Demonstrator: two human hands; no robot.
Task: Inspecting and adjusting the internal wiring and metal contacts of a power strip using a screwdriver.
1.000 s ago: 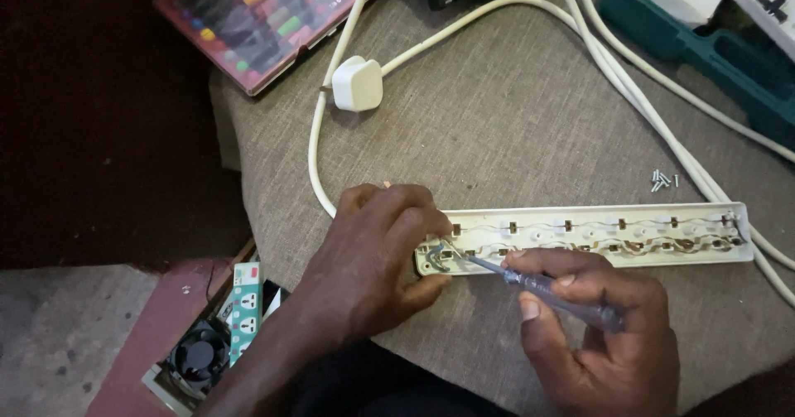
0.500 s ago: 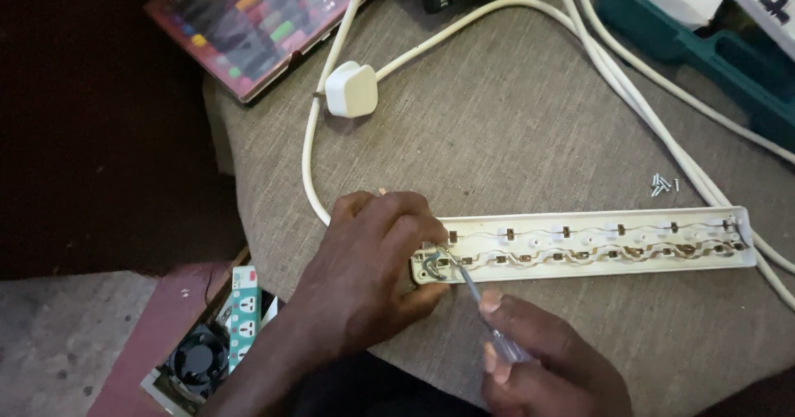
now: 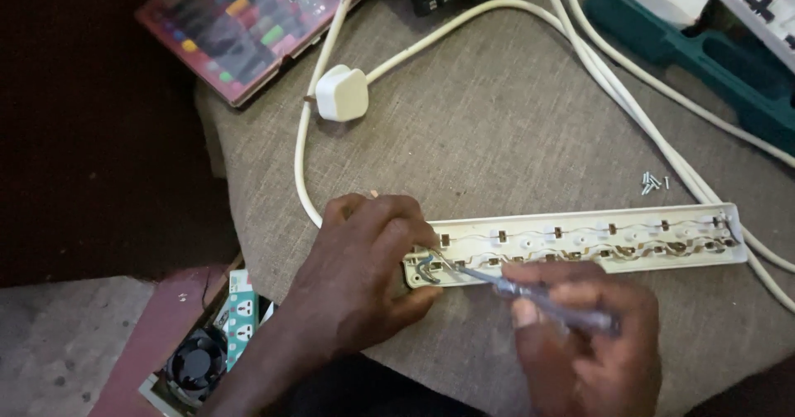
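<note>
1. White plastic makes up the long power strip [image 3: 580, 239] in the head view. It lies open on the grey cloth seat [image 3: 497, 127], near the front edge, and its metal strips and wires show inside.
2. The left hand [image 3: 364, 280] sits on the left end of the strip. Its fingers curl down over that end and hold it still. The hand hides the very end of the strip and where the cord goes in.
3. The right hand [image 3: 584, 342] has its fingers closed around a thin screwdriver [image 3: 530, 293]. The hand looks blurry, so each finger is hard to pick out.
4. The screwdriver tip points to the left end of the strip, just beside the left fingers. What it touches there is too small and dark to tell.
5. A few little screws [image 3: 653, 183] lie on the cloth just above the strip's right end.
6. A white plug [image 3: 342, 92] rests farther back, with its white cord [image 3: 464, 19] looping off the top of the picture.
7. A green tool case [image 3: 729, 69] is cut off at the top right corner.
8. A red case of bits [image 3: 240, 28] is cut off at the top left.
9. A small black fan [image 3: 197, 366] sits low on the left, half in the dark.
</note>
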